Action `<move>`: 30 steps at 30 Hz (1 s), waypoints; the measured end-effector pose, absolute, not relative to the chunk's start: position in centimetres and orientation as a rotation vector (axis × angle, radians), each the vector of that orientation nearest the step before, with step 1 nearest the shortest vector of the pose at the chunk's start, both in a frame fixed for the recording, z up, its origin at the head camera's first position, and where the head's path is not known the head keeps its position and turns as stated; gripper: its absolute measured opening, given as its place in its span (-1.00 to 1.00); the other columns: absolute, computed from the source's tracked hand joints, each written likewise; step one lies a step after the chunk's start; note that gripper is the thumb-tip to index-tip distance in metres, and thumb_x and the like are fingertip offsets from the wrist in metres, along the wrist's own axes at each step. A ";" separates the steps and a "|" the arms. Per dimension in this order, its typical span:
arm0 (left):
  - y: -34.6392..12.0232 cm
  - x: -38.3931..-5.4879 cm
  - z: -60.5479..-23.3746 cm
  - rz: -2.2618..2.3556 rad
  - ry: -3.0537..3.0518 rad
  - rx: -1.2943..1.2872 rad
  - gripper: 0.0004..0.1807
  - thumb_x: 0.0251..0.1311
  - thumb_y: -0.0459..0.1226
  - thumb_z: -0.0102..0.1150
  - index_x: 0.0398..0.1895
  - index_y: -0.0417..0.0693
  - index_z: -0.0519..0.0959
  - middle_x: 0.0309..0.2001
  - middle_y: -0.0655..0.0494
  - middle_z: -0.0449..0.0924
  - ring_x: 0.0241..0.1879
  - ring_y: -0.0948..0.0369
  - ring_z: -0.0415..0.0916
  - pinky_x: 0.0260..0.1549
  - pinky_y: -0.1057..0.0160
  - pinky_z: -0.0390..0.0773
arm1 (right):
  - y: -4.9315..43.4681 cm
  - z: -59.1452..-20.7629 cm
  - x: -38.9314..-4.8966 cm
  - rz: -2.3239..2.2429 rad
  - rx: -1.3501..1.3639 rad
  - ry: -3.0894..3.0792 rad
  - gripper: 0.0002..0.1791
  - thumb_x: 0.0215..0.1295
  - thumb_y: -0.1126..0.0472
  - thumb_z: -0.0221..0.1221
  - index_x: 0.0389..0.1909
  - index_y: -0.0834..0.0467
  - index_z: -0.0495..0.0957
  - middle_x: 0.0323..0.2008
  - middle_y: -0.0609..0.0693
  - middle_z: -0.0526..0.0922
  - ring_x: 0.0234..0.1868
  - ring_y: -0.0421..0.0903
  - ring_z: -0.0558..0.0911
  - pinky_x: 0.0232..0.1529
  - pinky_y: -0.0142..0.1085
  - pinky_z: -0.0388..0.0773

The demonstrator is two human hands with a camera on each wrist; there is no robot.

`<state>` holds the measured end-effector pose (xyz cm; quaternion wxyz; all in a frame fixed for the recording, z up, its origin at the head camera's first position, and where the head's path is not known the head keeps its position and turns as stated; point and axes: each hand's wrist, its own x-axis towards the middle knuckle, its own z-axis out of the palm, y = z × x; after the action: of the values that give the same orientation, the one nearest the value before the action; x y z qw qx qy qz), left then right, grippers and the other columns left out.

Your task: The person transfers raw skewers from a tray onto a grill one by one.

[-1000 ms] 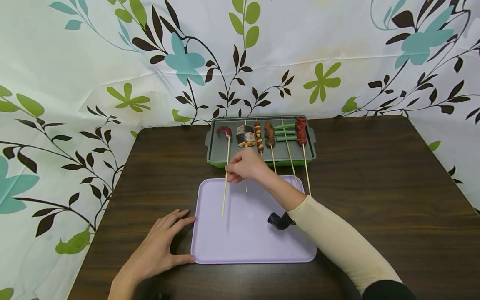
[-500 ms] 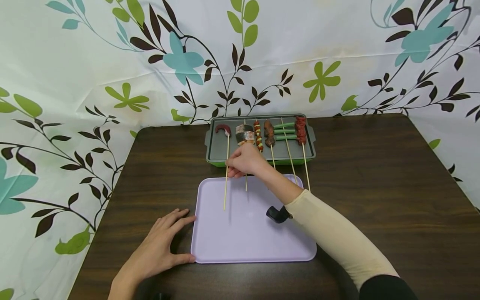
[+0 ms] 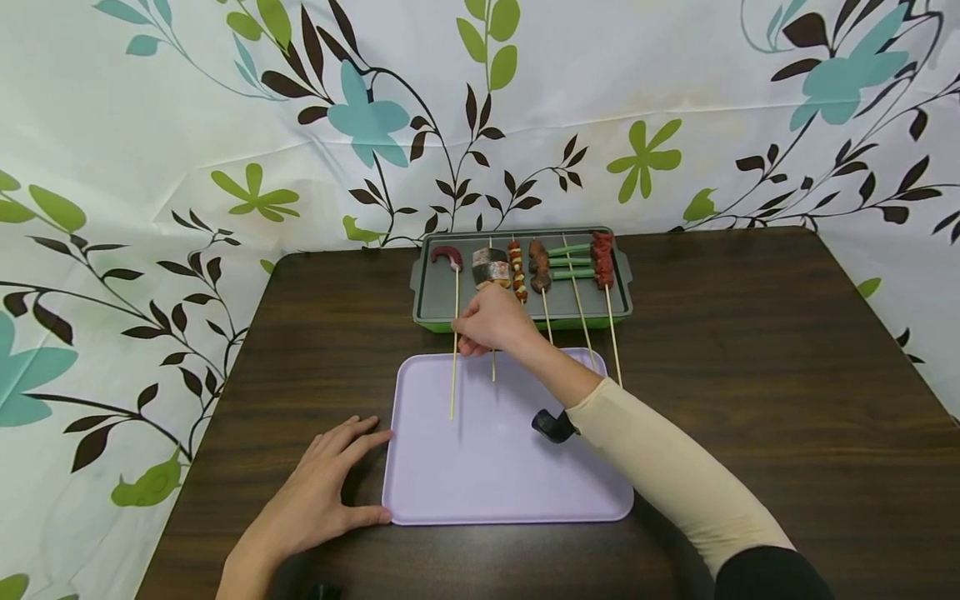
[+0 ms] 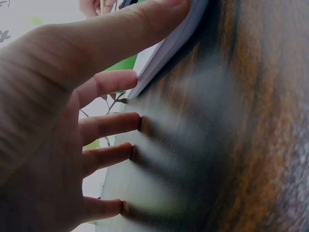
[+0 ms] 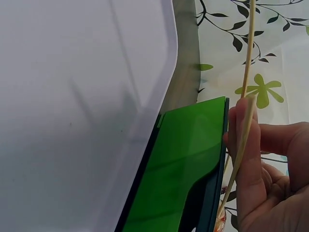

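My right hand (image 3: 491, 321) pinches the bamboo stick (image 3: 452, 383) of a skewer between thumb and fingers. At its far end a dark red, curled, tentacle-like piece (image 3: 447, 255) lies over the left of the grey grill plate (image 3: 442, 302). The stick's near end overlaps the lilac tray (image 3: 502, 492). In the right wrist view that hand (image 5: 263, 179) is beside the green side of the grill (image 5: 186, 150). My left hand (image 3: 322, 487) is spread on the table, its thumb and index fingertips at the tray's left edge. Its spread fingers also show in the left wrist view (image 4: 108, 125).
Right of the tentacle skewer lie a fish-slice skewer (image 3: 491, 267), a red-and-yellow one (image 3: 517, 271), a brown meat one (image 3: 538, 267), a green one (image 3: 572, 262) and a red meat one (image 3: 602, 262). Several sticks overhang toward the tray. A patterned cloth (image 3: 525, 108) hangs behind the wooden table (image 3: 772, 358).
My right hand has moved slightly away from me, and the stick's near end has shifted forward and a little right. My left hand stays at the tray's edge.
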<state>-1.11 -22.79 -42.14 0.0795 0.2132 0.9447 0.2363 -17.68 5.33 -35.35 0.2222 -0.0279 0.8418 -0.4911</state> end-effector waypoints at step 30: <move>-22.9 -1.1 -42.3 0.709 2.831 0.633 0.03 -0.30 0.37 0.43 0.38 0.36 0.36 0.41 0.09 0.25 0.43 -0.11 0.07 0.21 -0.45 0.03 | 5.6 -34.6 -16.6 -0.950 -0.276 2.640 -0.60 0.36 0.02 0.20 -0.63 0.10 0.73 -0.79 -0.15 0.59 -0.68 -0.16 0.60 -0.53 -0.31 0.46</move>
<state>-1.13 -22.87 -42.28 0.0777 0.2112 0.9452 0.2366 -16.63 5.57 -34.60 0.1605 -0.0967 0.9243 -0.3325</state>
